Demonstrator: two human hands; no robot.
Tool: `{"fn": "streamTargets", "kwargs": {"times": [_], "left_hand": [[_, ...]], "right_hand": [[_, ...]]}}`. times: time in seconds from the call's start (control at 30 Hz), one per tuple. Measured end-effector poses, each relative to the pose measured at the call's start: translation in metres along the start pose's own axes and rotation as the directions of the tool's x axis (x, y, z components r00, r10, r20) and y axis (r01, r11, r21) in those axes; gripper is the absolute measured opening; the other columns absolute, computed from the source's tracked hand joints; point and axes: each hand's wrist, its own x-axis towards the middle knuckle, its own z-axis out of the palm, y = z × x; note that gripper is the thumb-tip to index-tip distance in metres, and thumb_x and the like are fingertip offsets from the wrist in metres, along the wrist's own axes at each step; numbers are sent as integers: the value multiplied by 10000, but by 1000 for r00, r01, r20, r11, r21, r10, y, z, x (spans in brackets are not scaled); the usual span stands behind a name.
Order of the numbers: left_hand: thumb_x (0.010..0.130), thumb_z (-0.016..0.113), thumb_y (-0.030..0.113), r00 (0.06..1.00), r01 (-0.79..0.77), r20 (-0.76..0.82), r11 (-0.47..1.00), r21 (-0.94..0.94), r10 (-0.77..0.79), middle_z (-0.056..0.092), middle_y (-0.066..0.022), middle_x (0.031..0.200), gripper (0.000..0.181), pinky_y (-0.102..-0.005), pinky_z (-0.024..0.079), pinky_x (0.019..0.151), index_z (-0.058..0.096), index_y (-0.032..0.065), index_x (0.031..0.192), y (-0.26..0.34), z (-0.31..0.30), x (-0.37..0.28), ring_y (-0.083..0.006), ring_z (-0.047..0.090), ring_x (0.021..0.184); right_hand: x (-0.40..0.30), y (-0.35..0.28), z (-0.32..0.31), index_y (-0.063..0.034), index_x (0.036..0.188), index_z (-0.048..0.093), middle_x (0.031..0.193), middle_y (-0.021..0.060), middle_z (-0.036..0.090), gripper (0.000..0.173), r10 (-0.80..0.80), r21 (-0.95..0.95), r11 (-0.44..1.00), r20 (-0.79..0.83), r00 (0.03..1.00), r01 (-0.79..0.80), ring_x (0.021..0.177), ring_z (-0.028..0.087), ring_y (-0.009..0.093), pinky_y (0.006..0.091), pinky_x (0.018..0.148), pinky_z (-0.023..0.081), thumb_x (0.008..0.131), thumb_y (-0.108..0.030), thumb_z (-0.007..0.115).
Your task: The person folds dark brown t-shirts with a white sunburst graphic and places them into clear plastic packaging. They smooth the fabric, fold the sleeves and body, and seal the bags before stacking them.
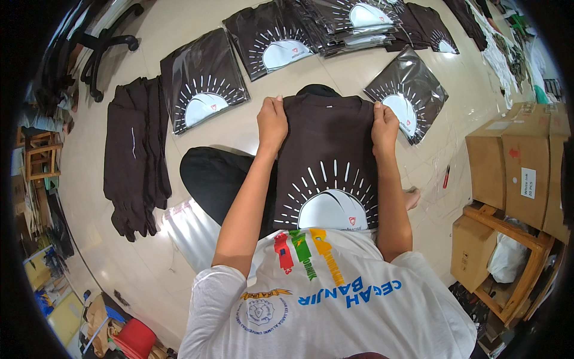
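A folded dark brown T-shirt (329, 139) lies across my lap, its collar pointing away from me. White rays and a pale half-dome print cover its lower part. My left hand (272, 123) grips the shirt's upper left corner, thumb on top. The upper right corner is pinched in my right hand (384, 128). Just beyond that hand lies a folded shirt in a clear plastic bag (408, 96), turned at an angle on the floor. The shirt's bottom edge meets the white shirt I wear.
Bagged shirts (204, 80) and a bagged stack (358, 27) lie ahead on the tiled floor (345, 72). Loose dark shirts (136, 152) rest at left, near a clear plastic sheet (193, 233). At right are a red pen-like tool (446, 176), cardboard boxes (486, 166) and a wooden frame (504, 233).
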Motion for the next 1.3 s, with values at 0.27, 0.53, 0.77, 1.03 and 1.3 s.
{"fn": "streamTargets", "kwargs": {"times": [0.27,0.53,0.77,1.03,1.3], "left_hand": [[1109,519,274,995,-88,-7,927,364,97,726,-271,923,298,-555,544,781,593,-5,1034,-4,14,-11,-484,700,911],[1118,486,390,1000,-6,-4,972,236,8,711,-301,1138,448,-537,531,879,628,-34,1090,-41,18,-14,-461,697,1064],[1064,568,555,899,393,246,915,-88,-362,709,-262,1104,633,-403,518,967,610,-64,1188,-16,-18,-44,-320,685,1069],[1058,600,545,880,424,289,898,-120,-377,674,-198,1100,610,-353,514,929,587,-47,1209,-30,-14,-37,-256,632,1043],[1092,573,470,832,482,320,876,-17,-452,625,-91,858,482,-356,492,711,607,-8,1031,-5,-28,-53,-173,553,778]], "right_hand": [[-10,15,10,16,1149,730,855,162,762,375,-156,-276,952,-60,986,134,806,729,302,407,800,545,1020,-335,695],[-21,17,-2,-8,1129,705,919,214,764,446,-102,-401,913,-46,994,75,879,739,392,468,817,547,1035,-440,647],[-86,22,-56,17,1183,671,977,188,754,552,198,-371,921,180,963,-120,924,717,307,421,877,540,1077,-513,561],[-95,27,-52,-10,1244,639,1096,81,688,426,325,56,938,211,922,-343,1035,595,150,284,962,460,1110,-405,551],[-97,33,-43,-34,1180,615,931,17,611,304,158,82,981,172,972,-174,898,533,103,270,847,457,1120,-323,545]]}}
